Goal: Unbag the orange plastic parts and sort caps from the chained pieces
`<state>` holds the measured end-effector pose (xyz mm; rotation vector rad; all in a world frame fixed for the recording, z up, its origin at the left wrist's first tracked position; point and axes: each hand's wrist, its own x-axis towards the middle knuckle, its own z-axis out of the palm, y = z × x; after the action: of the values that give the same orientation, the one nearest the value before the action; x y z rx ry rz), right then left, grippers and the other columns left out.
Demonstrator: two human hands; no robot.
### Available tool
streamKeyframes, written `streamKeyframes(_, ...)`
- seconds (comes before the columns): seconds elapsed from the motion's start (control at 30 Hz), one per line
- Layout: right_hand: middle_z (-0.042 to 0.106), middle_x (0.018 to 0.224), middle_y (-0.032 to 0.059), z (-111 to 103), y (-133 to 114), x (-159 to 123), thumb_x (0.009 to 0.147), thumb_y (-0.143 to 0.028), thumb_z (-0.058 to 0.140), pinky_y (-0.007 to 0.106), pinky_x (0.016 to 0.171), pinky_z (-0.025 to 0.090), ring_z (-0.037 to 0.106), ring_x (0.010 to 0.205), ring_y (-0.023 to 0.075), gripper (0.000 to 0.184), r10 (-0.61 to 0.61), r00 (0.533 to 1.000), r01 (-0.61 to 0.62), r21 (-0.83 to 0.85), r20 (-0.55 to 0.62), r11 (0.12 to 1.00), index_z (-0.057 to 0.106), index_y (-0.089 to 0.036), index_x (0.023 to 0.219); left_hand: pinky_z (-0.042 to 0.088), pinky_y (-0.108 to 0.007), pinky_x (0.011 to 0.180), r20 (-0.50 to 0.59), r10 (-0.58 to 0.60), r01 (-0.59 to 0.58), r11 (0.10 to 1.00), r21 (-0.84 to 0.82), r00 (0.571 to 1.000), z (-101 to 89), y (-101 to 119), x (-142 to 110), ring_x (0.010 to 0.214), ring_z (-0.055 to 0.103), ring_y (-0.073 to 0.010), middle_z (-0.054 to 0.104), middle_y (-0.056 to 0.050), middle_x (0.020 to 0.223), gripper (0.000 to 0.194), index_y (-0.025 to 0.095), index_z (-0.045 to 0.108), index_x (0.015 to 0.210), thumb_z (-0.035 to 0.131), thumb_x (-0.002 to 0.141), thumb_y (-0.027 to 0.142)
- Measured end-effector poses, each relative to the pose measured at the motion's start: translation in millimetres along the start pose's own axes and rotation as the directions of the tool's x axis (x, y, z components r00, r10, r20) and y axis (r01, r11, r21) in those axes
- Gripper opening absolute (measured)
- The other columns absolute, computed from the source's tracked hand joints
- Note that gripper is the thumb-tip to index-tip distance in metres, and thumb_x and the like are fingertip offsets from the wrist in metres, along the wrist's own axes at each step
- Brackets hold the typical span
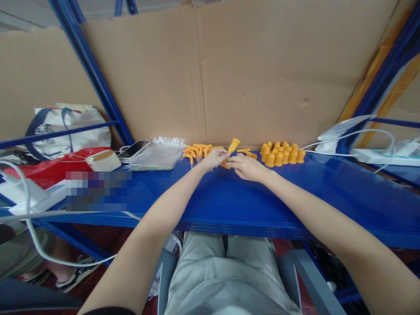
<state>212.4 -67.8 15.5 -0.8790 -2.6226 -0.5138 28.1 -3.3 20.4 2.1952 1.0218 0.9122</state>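
Note:
At the back of the blue table, my left hand [215, 159] pinches a yellow-orange plastic piece [234, 145] with a flared end that points up. My right hand [249, 168] meets it from the other side, fingers drawn together at the left fingertips; what they grip is hidden. Left of my hands lies a heap of orange curved pieces [197, 151] with small metal chains. Behind my right hand are a few more orange pieces [251, 155]. Further right, several orange bell-shaped pieces [282, 155] stand upright in a close group.
Clear plastic bags [160, 153], a phone [134, 150], a white and tan device [103, 160] and a red bag [59, 164] lie to the left. A cloth bag [72, 129] stands behind. White cables and a power strip [380, 155] are at right. Cardboard [246, 65] walls the back.

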Motion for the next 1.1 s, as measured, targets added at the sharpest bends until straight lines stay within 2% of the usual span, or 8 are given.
streamKeyframes(0.1,0.069,0.123,0.0109,-3,5,-1,0.087,-0.006,0.042,0.053,0.109,0.044,0.061,0.117,0.0247,0.048,-0.018,0.999,0.019,0.022,-0.052,1.0,0.072,-0.021,0.121,0.055,-0.037,0.085,-0.041,0.089,-0.073,0.949,0.306,0.995,-1.0,-5,-1,0.083,0.068,-0.0187,0.071,-0.008,0.087,0.012,0.015,0.063,0.087,0.053,0.09,0.021)
streamKeyframes(0.23,0.067,0.128,0.0134,-7,12,-4,0.091,-0.01,0.04,0.064,0.116,0.029,0.058,0.124,0.0266,0.049,0.114,0.98,-0.117,-0.006,-0.163,0.993,0.066,-0.02,0.131,0.044,-0.047,0.107,0.034,0.264,-0.22,0.719,0.659,0.964,-2.5,-2,-6,0.103,0.066,-0.0252,0.072,-0.01,0.095,0.015,0.017,0.065,0.088,0.051,0.091,0.021)
streamKeyframes(0.47,0.059,0.14,0.0203,1,18,-9,0.098,-0.02,0.042,0.069,0.115,0.023,0.051,0.134,0.0315,0.049,0.275,0.961,-0.275,0.012,-0.022,0.961,0.05,-0.014,0.145,0.036,-0.046,0.115,0.157,0.332,-0.341,0.621,0.706,0.93,2.3,10,-10,0.1,0.066,-0.0218,0.073,-0.007,0.097,0.022,0.019,0.067,0.099,0.046,0.093,0.022)
streamKeyframes(0.67,0.067,0.126,0.0183,-3,16,-6,0.099,-0.02,0.044,0.061,0.114,0.028,0.059,0.123,0.0303,0.033,0.334,0.94,-0.331,-0.055,0.068,0.942,0.062,-0.014,0.126,0.047,-0.041,0.097,0.22,0.349,-0.395,0.582,0.711,0.911,6.9,12,-11,0.097,0.066,-0.0242,0.071,-0.011,0.095,0.021,0.017,0.066,0.094,0.047,0.092,0.024)
streamKeyframes(0.77,0.07,0.118,0.0175,-8,16,-4,0.097,-0.02,0.05,0.059,0.112,0.029,0.06,0.117,0.031,0.026,0.322,0.945,-0.316,-0.102,0.05,0.943,0.065,-0.015,0.117,0.048,-0.039,0.092,0.197,0.358,-0.388,0.606,0.695,0.913,6.9,10,-10,0.09,0.065,-0.0231,0.07,-0.009,0.088,0.019,0.018,0.065,0.091,0.048,0.092,0.024)
streamKeyframes(0.87,0.071,0.111,0.0157,-13,16,-2,0.096,-0.017,0.05,0.059,0.113,0.027,0.06,0.111,0.03,0.023,0.287,0.958,-0.279,-0.168,0.019,0.945,0.066,-0.016,0.112,0.049,-0.034,0.081,0.155,0.334,-0.357,0.71,0.607,0.93,7.3,8,-6,0.079,0.063,-0.02,0.067,-0.006,0.078,0.017,0.018,0.062,0.084,0.05,0.09,0.026)
streamKeyframes(1.0,0.07,0.105,0.0115,-18,13,1,0.097,-0.011,0.04,0.059,0.116,0.021,0.058,0.107,0.0267,0.029,0.243,0.97,-0.242,-0.253,-0.029,0.937,0.066,-0.019,0.108,0.047,-0.026,0.064,0.101,0.226,-0.246,0.92,0.304,0.969,5.5,8,-2,0.065,0.059,-0.014,0.062,-0.001,0.07,0.016,0.017,0.06,0.08,0.052,0.088,0.028)
streamKeyframes(1.1,0.069,0.103,0.0101,-20,8,4,0.098,-0.009,0.035,0.059,0.117,0.02,0.056,0.105,0.0256,0.035,0.219,0.974,-0.227,-0.309,-0.063,0.924,0.067,-0.021,0.107,0.044,-0.023,0.055,0.128,0.085,-0.096,0.992,0.086,0.988,0.3,11,-4,0.058,0.056,-0.011,0.061,0.001,0.067,0.016,0.015,0.063,0.081,0.056,0.086,0.029)
